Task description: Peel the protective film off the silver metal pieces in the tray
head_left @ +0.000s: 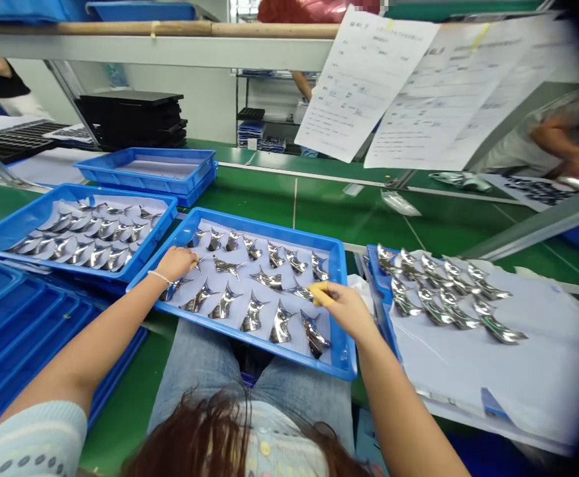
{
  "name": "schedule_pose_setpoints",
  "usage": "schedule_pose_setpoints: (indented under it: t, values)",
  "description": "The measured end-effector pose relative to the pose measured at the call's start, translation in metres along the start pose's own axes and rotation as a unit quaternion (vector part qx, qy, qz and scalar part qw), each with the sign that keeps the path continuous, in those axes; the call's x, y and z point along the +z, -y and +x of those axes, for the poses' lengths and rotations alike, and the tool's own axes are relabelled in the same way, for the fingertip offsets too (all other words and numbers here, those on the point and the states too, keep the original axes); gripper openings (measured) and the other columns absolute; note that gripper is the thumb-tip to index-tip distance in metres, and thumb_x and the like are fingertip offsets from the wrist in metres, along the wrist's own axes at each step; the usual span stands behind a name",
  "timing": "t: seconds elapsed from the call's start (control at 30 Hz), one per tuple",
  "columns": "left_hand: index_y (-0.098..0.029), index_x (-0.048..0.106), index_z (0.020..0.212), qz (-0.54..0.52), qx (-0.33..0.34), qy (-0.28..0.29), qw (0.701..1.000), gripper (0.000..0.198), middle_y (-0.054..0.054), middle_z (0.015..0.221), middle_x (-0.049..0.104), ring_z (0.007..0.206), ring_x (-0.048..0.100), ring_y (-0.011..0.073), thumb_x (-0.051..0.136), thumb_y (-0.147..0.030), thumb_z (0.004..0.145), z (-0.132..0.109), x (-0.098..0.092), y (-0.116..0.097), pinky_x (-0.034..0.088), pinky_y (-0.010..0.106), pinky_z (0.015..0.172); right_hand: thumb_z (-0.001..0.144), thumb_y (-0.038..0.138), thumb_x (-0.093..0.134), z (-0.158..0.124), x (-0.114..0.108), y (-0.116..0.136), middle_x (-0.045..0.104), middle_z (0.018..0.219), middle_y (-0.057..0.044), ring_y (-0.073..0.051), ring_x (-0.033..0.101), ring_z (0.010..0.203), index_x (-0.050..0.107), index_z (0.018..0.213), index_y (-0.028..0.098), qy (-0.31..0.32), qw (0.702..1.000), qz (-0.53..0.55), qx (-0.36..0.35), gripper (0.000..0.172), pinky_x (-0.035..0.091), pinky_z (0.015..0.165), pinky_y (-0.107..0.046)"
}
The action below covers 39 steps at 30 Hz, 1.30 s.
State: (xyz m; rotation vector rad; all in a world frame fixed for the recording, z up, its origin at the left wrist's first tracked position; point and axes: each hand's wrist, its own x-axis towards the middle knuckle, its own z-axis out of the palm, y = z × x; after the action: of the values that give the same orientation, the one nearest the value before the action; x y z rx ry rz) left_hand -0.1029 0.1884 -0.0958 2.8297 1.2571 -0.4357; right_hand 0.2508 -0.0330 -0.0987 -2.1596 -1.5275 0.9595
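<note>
Pinching a small yellow pad [321,294] in your right hand [348,313], you are keeping a firm hold on it, and its edge is sitting just beside a polished, curved metal fin-shaped piece [300,290]. Your left hand [175,264] is curling over the tray's near-left rows, with a thin pale bracelet [158,276] circling that wrist; a shiny metal tip [199,263] is poking out beside your fingers, but you cannot tell from this view whether that hand is gripping anything.

Both hands are working above a bright blue plastic tray [269,226] lined with a white sheet [230,268], and rows of the same mirror-bright pieces [280,324] are lying on it. The tray is resting across your faded denim jeans [195,358].

To your left, a second blue tray [120,194] is holding more pieces. To your right, a white sheet [468,377] is carrying another group of them. Beyond these, a green workbench [289,192] is stretching away, printed paper sheets [364,86] are hanging overhead, and a co-worker's hand [572,162] is working at the far right.
</note>
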Motion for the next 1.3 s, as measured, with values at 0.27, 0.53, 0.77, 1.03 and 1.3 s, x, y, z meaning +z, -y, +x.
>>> schedule_pose_setpoints:
  t: [0.27,0.53,0.77,1.03,1.3]
  values:
    - [-0.021,0.068,0.104,-0.098,0.084,-0.044,0.991,0.028,0.007,0.104,0.069,0.098,0.062,0.0215,0.047,-0.033,0.091,-0.019,-0.016,-0.081,0.040,0.033,0.084,0.090,0.029,0.060,0.080,0.014,-0.007,0.065,0.104,-0.011,-0.022,0.062,0.097,0.064,0.100,0.010,0.034,0.969,-0.204,0.135,0.022,0.049,0.088,-0.043]
    - [-0.021,0.069,0.101,-0.283,0.111,-0.044,0.952,0.021,0.006,0.100,0.070,0.096,0.062,0.0208,0.053,-0.030,0.089,-0.040,-0.016,-0.123,0.043,0.033,0.085,0.091,0.025,0.056,0.070,-0.003,0.004,0.066,0.096,-0.014,-0.025,0.063,0.093,0.065,0.096,0.008,-0.017,0.975,-0.181,0.128,0.020,0.049,0.081,-0.041]
    - [-0.020,0.065,0.115,-0.540,0.020,-0.044,0.840,0.034,0.008,0.118,0.066,0.105,0.060,0.0211,0.057,-0.033,0.085,-0.051,-0.038,-0.160,0.045,0.034,0.094,0.093,0.042,0.046,-0.013,0.019,0.026,0.056,0.067,-0.001,-0.014,0.050,0.055,0.061,0.093,0.017,-0.068,0.980,0.180,-0.053,0.030,0.040,0.053,-0.024]
    - [-0.013,0.067,0.079,-0.707,0.018,-0.127,0.695,0.037,0.007,0.079,0.067,0.075,0.059,0.0173,0.066,-0.050,0.078,-0.076,-0.068,-0.188,0.047,0.029,0.074,0.082,0.047,0.064,-0.068,0.071,0.037,0.047,0.064,0.000,-0.012,0.040,0.054,0.061,0.072,0.019,0.035,0.834,0.527,-0.161,0.030,0.032,0.050,-0.026]
    - [-0.019,0.071,0.077,-0.598,0.142,-0.205,0.762,0.034,0.007,0.072,0.068,0.069,0.057,0.0166,0.058,-0.049,0.084,-0.091,-0.088,-0.188,0.045,0.031,0.070,0.080,0.049,0.066,-0.072,0.069,0.034,0.052,0.069,-0.004,-0.016,0.044,0.063,0.063,0.071,0.020,-0.004,0.873,0.463,-0.156,0.031,0.038,0.053,-0.028]
